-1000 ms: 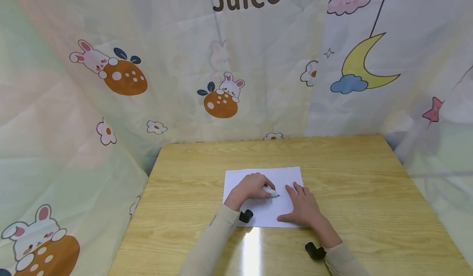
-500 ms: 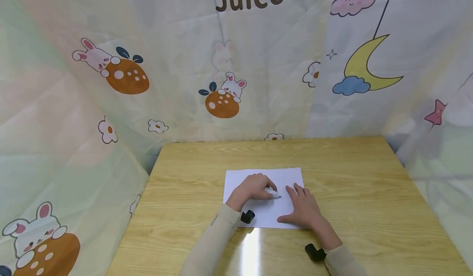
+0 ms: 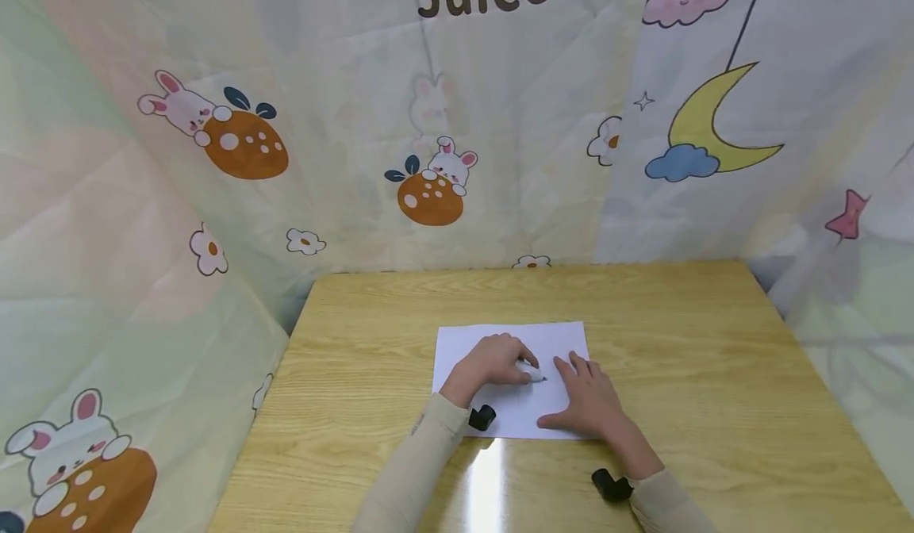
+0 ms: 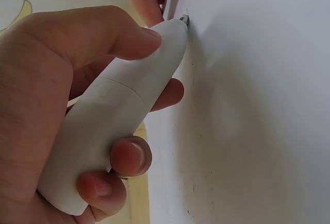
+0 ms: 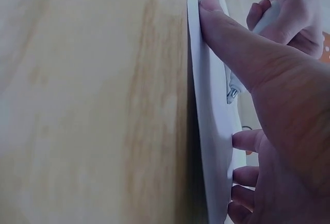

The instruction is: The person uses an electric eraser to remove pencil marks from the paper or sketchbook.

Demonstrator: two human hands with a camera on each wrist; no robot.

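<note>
My left hand (image 3: 491, 361) grips a thick, white, rounded hand tool (image 4: 111, 113); the thumb and fingers wrap its body. A seam crosses the tool's middle, and its small metal tip (image 4: 184, 19) is at the surface of a white sheet of paper (image 3: 514, 418). What kind of tool it is cannot be told. My right hand (image 3: 591, 400) rests with spread fingers on the right part of the sheet. In the right wrist view the thumb (image 5: 227, 31) lies near the paper's edge, with the tool's tip beyond it.
The sheet lies on a wooden table (image 3: 357, 414). A printed cloth (image 3: 343, 120) with rabbits and flowers hangs behind and beside the table. Black wrist-worn pieces (image 3: 612, 485) sit near both cuffs. Small dark specks (image 4: 193, 189) show on the paper.
My left hand and the tool have shifted slightly to the right across the paper. The right hand stays nearly where it was on the sheet.
</note>
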